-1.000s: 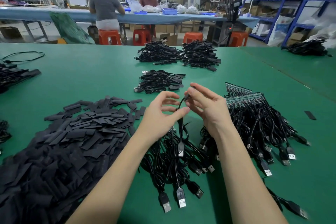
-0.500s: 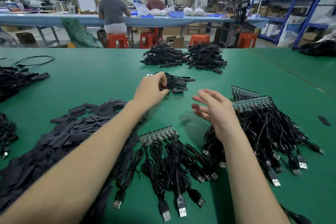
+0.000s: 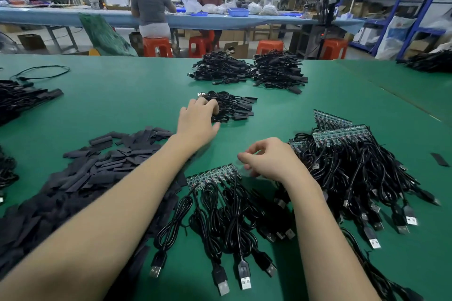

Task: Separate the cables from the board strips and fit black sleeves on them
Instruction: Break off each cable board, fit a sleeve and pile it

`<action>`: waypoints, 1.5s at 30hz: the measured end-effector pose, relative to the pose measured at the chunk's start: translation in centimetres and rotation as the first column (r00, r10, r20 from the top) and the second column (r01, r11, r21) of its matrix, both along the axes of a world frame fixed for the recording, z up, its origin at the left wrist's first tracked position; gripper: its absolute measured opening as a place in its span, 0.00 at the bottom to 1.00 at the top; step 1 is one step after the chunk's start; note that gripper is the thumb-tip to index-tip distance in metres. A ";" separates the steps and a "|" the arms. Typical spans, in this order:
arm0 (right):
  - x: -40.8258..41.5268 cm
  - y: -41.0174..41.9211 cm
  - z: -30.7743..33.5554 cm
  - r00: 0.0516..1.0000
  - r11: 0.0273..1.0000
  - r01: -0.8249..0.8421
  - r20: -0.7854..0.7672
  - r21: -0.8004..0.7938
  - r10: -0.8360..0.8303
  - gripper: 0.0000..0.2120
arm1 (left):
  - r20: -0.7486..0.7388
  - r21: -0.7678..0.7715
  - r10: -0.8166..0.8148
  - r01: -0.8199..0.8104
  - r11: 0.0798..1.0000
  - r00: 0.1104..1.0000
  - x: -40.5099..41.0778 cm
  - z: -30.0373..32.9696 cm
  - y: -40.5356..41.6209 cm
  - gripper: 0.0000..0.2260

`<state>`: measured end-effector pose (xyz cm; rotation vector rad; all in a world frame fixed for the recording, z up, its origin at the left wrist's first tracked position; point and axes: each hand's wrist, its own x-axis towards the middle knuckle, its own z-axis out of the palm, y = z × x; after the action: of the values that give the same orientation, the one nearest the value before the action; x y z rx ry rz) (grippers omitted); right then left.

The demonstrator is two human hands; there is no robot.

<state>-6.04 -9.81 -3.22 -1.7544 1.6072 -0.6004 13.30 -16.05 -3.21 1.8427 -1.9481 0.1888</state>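
Observation:
A green board strip lies near the middle of the green table, with several black USB cables still attached and trailing toward me. My right hand hovers just right of this strip, fingers loosely curled and holding nothing. My left hand reaches forward and rests on a small pile of sleeved cables, thumb spread to the side. A large heap of loose black sleeves lies at the left. More board strips with cables are heaped at the right.
Two bigger piles of sleeved cables sit farther back. More black cables lie at the left edge, and a single sleeve at the far right. Two people work at a blue bench beyond the table.
A second ago both hands held one cable over the strip. My left hand carried it forward to the small pile, and my right hand dropped toward the strip, its fingers curling.

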 end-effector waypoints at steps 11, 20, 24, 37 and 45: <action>0.3 0.9 0.6 0.999 0.989 0.017 -0.029 0.148 -0.013 0.09 | -0.213 0.433 -0.060 0.149 0.889 0.975 -1.7 0.3 8.2 0.10; -0.6 1.0 1.3 0.946 0.980 -0.079 0.324 0.185 0.015 0.14 | -0.778 0.372 0.055 0.389 0.843 0.625 0.6 0.9 8.1 0.08; 0.2 1.1 0.8 0.901 0.990 -0.044 0.432 0.135 -0.019 0.14 | -0.864 0.306 0.036 0.467 0.830 0.502 0.5 0.7 8.4 0.19; 0.4 1.2 0.2 0.629 0.884 -0.232 0.755 0.407 -0.182 0.06 | -0.933 0.238 0.001 0.616 0.751 0.359 1.1 0.6 8.8 0.14; 0.8 1.2 -0.2 0.579 0.852 -0.211 0.763 0.480 -0.286 0.13 | -0.941 0.226 -0.009 0.645 0.730 0.339 1.1 0.5 8.7 0.12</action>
<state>-5.28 -8.61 -3.41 -0.7854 0.9737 -0.7515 14.43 -7.31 -2.72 1.1865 -1.4972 -1.4487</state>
